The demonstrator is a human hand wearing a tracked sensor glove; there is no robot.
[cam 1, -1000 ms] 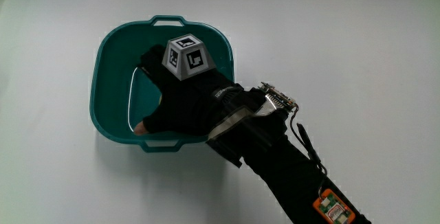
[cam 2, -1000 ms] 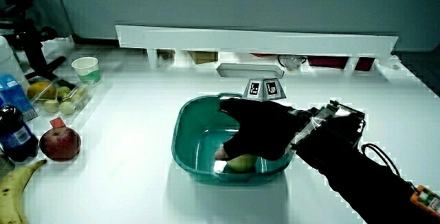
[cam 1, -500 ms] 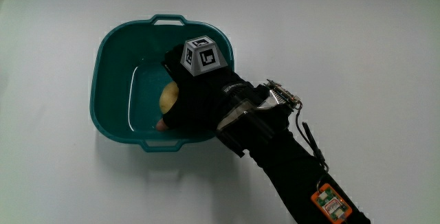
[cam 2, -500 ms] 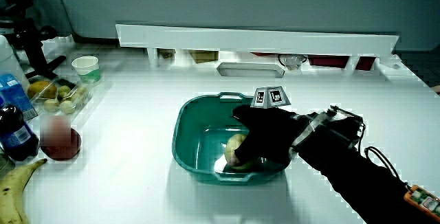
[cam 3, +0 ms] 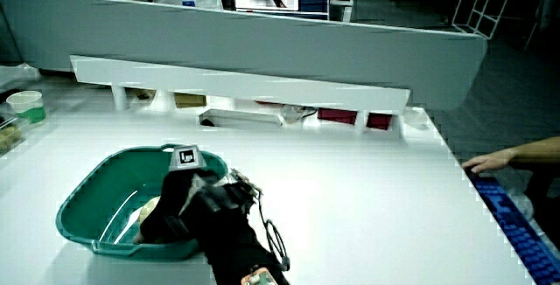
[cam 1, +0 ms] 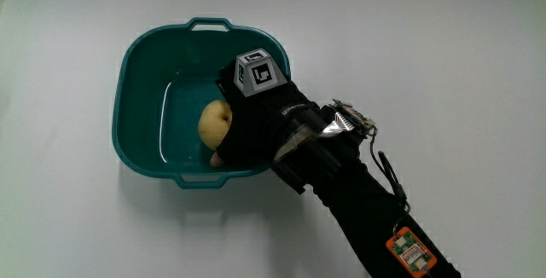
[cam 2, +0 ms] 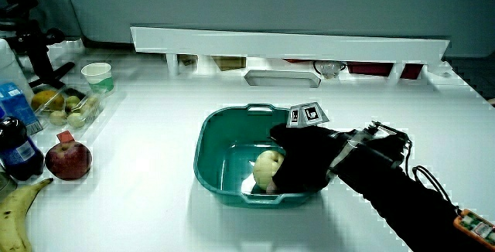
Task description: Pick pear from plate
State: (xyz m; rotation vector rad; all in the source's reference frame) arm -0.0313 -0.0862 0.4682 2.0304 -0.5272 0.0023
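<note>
A pale yellow-green pear [cam 1: 215, 123] sits inside a teal plastic basin with handles [cam 1: 136, 73], near the rim closest to the person, gripped by the black-gloved hand [cam 1: 256, 120] whose fingers curl around it; the basin rests on a white table [cam 1: 426, 48], away from its edges

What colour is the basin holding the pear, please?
Teal; the basin shows best in the main view.
</note>
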